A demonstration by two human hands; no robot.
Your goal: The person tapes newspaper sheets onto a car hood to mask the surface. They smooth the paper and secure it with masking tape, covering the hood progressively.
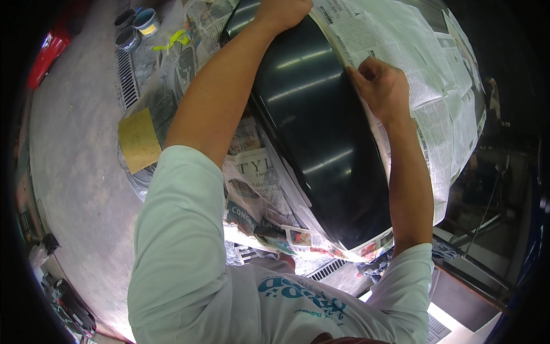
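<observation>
The person leaned over a glossy black car body panel [315, 132], which served as the landmark for everything around it. Sheets of newspaper masking [424, 74] covered the surface along the panel's far and right side, and the paper's edge met the bare black paint in a line that ran from the top of the panel down its right side. More newspaper [252, 189] hung beside the panel's near left edge, below the left forearm.

The left hand [282, 12] lay at the top end of the panel, where the paper edge began; it was curled with the palm down on the surface, and whether its fingers pinched anything could not be told. The right hand [381, 86] rested on the paper's edge at the panel's right side, its fingers [360, 73] drawn close together and pressed onto that border, touching both paper and the seam beside the paint.

Left of the panel, on the concrete floor [80, 143], a sheet of tan sandpaper [139, 139] lay on clear plastic film [166, 69]. Beyond it, farther to the panel's upper left, a floor drain grate [127, 77] ran past several round paint cans [137, 26], and a strip of yellow tape [175, 40] lay near them.
</observation>
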